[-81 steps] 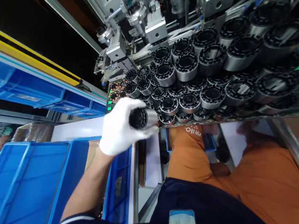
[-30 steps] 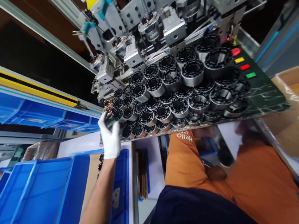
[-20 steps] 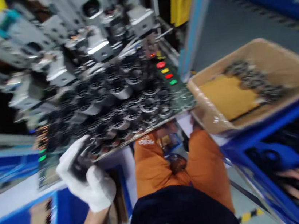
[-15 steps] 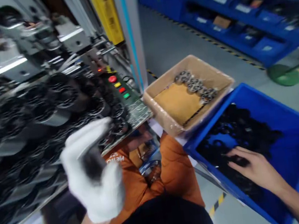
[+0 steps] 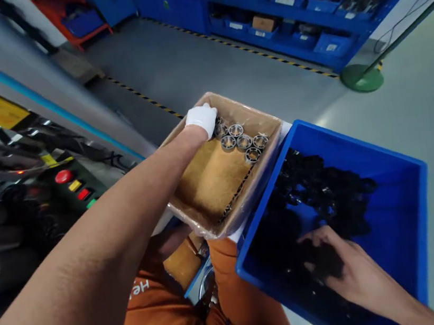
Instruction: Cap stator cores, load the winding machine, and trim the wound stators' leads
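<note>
My left hand, in a white glove, reaches into the far left corner of a plastic-lined cardboard box. Its fingers are curled down beside a group of steel ball bearings and hide whatever they grip. Below the bearings lies a brown paper sheet. My bare right hand is inside a blue bin, its fingers closed round a dark part whose shape is hard to make out. Many black ring-like parts lie heaped around that hand.
On the left stand a machine with a button panel and a slanted metal post. Blue shelving with small bins lines the back. A green round stand base rests on the floor.
My left hand has moved from in front of the machine into the cardboard box. My right hand stays in the blue bin, now round a dark part. The view has turned to the right.
</note>
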`<state>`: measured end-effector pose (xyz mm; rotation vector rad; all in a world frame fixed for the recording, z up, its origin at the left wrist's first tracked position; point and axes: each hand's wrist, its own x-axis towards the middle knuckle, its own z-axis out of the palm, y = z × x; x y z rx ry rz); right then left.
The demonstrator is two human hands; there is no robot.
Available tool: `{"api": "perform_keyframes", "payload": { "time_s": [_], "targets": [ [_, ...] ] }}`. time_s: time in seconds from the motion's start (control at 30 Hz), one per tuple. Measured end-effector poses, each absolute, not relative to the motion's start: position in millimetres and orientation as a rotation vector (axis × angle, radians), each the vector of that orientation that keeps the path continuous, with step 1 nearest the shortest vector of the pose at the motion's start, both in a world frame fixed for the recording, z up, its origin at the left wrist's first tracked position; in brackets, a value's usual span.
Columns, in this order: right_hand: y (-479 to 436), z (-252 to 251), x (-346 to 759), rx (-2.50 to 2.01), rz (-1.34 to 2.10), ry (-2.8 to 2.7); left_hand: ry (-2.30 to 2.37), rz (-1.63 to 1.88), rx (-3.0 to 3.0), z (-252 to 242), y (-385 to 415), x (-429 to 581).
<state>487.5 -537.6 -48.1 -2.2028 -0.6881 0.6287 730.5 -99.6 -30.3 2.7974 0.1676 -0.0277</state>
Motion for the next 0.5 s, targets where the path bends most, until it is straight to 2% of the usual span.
{"api": "perform_keyframes", "payload": {
  "time_s": [0.2, 0.5],
  "targets": [
    [-540, -45, 500, -2.19, 0.545, -0.667, 0.221, -0.24, 2.89, -46, -94, 757],
    [-554, -50, 506, -2.151, 0.563, -0.394, 0.27, -0.07, 2.719, -7, -95, 716]
  ]
}}
